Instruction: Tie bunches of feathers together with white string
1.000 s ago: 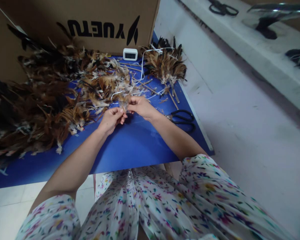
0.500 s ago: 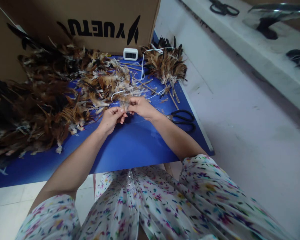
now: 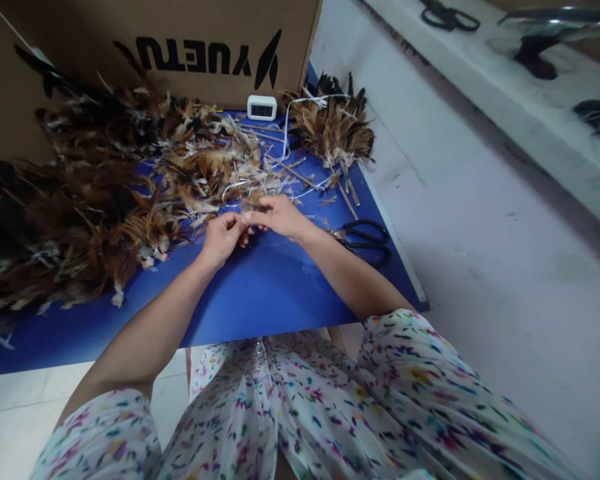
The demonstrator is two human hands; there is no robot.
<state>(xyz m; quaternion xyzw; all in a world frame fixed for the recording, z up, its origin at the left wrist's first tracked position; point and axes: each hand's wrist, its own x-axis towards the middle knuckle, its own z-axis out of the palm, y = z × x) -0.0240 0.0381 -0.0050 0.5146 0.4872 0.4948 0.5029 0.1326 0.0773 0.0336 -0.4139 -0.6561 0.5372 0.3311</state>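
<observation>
Over the blue table (image 3: 265, 293), my left hand (image 3: 223, 237) and my right hand (image 3: 283, 217) meet with their fingertips pinched together. Between them is a small tuft of brown-grey feathers (image 3: 251, 201), partly hidden by the fingers. Both hands are closed on it, the right thumb reaching across to the left fingertips. Just beyond the hands lie loose brown and white feathers (image 3: 215, 163) with a thin white strip (image 3: 235, 187) among them. Black-handled scissors (image 3: 365, 237) rest on the table to the right of my right forearm.
Bundled brown feathers (image 3: 80, 227) cover the table's left side. Another feather bundle (image 3: 333, 127) with thin sticks (image 3: 347, 197) lies at the back right. A white digital timer (image 3: 261, 107) stands before a cardboard box (image 3: 200, 20). On a ledge at right is a second pair of scissors (image 3: 450, 17).
My right thumb has slid left onto the left fingertips, and the tuft is now more covered. The arms and the things on the table have hardly moved.
</observation>
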